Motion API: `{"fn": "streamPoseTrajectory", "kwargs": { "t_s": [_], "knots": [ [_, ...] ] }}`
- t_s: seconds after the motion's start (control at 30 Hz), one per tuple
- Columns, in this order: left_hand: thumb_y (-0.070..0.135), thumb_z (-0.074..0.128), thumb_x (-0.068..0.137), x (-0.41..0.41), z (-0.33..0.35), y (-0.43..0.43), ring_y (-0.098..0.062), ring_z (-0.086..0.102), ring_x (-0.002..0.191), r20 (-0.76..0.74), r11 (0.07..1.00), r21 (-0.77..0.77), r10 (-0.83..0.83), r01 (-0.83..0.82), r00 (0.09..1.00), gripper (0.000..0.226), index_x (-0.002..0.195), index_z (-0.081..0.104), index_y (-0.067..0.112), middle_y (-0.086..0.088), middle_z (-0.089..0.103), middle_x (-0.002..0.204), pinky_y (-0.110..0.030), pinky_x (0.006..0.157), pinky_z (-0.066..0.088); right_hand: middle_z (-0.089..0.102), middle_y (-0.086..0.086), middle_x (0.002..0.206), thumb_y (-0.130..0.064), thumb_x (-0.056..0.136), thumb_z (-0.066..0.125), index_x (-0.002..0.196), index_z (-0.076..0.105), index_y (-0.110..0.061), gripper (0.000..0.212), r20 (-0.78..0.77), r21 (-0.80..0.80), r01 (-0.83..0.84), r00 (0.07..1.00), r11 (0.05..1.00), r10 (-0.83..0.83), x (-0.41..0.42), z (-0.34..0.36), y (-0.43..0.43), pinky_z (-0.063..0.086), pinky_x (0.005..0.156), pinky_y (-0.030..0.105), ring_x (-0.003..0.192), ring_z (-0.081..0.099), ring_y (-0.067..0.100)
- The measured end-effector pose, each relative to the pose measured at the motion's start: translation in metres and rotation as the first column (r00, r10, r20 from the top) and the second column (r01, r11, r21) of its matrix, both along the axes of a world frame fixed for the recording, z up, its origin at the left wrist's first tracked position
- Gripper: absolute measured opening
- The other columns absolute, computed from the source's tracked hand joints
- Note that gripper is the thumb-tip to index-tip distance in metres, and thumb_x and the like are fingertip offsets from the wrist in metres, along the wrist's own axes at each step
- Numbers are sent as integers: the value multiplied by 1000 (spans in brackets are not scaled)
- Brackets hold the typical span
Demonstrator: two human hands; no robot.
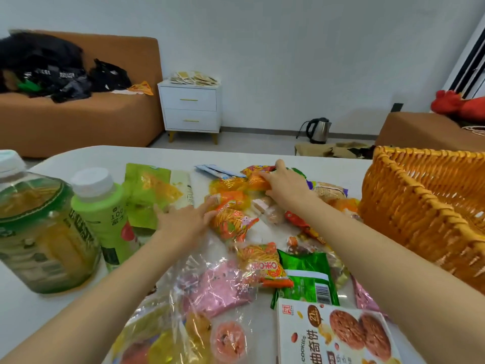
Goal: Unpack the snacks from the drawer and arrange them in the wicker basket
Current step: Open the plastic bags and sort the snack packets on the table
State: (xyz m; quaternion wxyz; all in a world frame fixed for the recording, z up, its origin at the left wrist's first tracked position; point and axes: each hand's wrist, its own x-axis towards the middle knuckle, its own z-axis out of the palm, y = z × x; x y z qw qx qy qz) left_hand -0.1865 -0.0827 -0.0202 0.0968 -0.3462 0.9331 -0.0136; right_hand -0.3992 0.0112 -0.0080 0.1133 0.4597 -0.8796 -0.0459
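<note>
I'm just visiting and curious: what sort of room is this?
Probably a living room in a home: a brown sofa, a small white cabinet with drawers, and a kettle on the floor.

Snack packets (244,222) lie mid-table (86,156), bottles (102,214) to their left, wicker basket (430,206) to their right.

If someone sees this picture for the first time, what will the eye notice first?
First, the bright heap of snack packets in the middle of the white table, with both hands in it: the left hand touches one with straight fingers, and the right hand grips an orange packet farther back. Next, the big orange wicker basket at the right edge, and two large drink bottles at the left.
</note>
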Motion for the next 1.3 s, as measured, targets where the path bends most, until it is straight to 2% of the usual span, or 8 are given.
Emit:
{"fn": "streamPoseTrajectory", "kwargs": {
  "t_s": [0.17, 0.37, 0.47, 0.63, 0.8, 1.07, 1.17, 1.3],
  "knots": [
    [59, 16, 99, 9, -1, 10, -43, 21, 141, 106, 993, 51, 98, -104, 990, 57, 142, -20, 54, -18, 38, 148, -67, 108, 21, 61, 6, 120, -27, 98, 48, 129, 46, -22, 32, -40, -94, 16, 999, 995, -20, -3, -8, 11, 37, 65, 33, 103, 61, 32],
    [57, 24, 99, 23, -5, 7, -40, 40, 132, 106, 993, 82, 80, -89, 991, 73, 144, -30, 36, -29, 41, 142, -46, 98, 43, 65, 9, 114, -37, 96, 46, 127, 47, -27, 32, 413, -580, 326, 908, 746, -76, -21, 23, 50, 51, 82, 45, 97, 61, 34],
    [28, 41, 100, 23, -13, -2, -30, 55, 112, 63, 987, -40, 157, -154, 986, 81, 150, -23, 19, -17, 55, 126, -36, 82, 48, 63, 13, 116, -33, 96, 45, 129, 47, -23, 34, 362, -513, 350, 916, 784, -173, -24, 39, 66, 46, 76, 39, 102, 59, 36],
    [4, 41, 97, 14, -7, 0, -47, 23, 139, 173, 945, -157, 312, -287, 934, 66, 152, 3, 4, -31, 20, 151, -43, 101, 43, 47, 12, 138, -13, 95, 45, 143, 38, -23, 49, 78, -297, 266, 964, 917, -255, -10, 39, 75, 46, 77, 41, 111, 56, 37],
    [-8, 49, 89, 6, 0, -1, -26, 57, 116, 96, 963, -246, 138, -111, 986, 40, 124, 56, 8, -8, 58, 124, -33, 87, 51, 55, 9, 133, -16, 93, 45, 141, 43, -32, 51, 214, -100, 238, 953, 966, -213, -3, 27, 64, 46, 84, 40, 116, 55, 32],
    [-8, 43, 93, -5, 37, 24, -29, 60, 107, -309, 941, -337, -74, -37, 948, 30, 120, 50, 4, -12, 61, 115, -30, 69, 39, 43, 11, 134, -23, 95, 41, 132, 53, -27, 39, 248, -260, 246, 952, 934, -181, 6, 3, 85, 47, 83, 44, 107, 56, 36],
    [7, 41, 99, -13, 29, 40, -33, 58, 108, -389, 976, -186, -182, 116, 903, 34, 134, 42, 7, -14, 61, 119, -37, 74, 42, 40, 11, 135, -28, 97, 43, 131, 52, -23, 36, 260, -295, 242, 951, 924, -166, 15, 11, 87, 50, 83, 46, 103, 57, 37],
    [32, 27, 105, -7, 35, 43, -34, 55, 114, -536, 991, 68, -64, 119, 842, 42, 138, 43, 12, -15, 58, 128, -40, 84, 45, 59, 8, 111, -33, 97, 46, 127, 55, -21, 33, 279, -357, 189, 956, 915, -88, 27, 28, 91, 53, 73, 41, 94, 60, 30]
  ]
}}
